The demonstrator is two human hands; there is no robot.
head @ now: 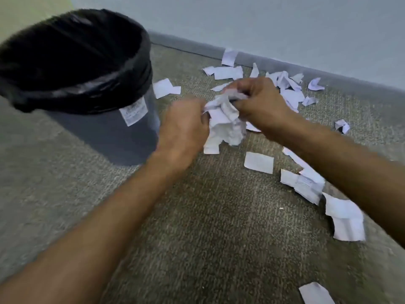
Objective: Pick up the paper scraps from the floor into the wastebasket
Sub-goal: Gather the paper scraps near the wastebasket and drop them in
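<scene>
A bunch of crumpled white paper scraps (223,126) hangs between both hands above the carpet. My left hand (184,130) grips its left side and my right hand (260,102) grips its top right. The grey wastebasket (105,132) with a black bag over its rim stands to the left, close to my left hand. Several loose white scraps lie on the floor: one by the basket (165,87), one in the middle (259,162), a cluster by the wall (289,88), and more under my right forearm (306,185).
A pale wall with a grey baseboard (274,60) runs along the back behind the scraps. Grey-brown carpet (219,227) covers the floor. Larger scraps lie at the right (346,220) and at the bottom edge (315,294).
</scene>
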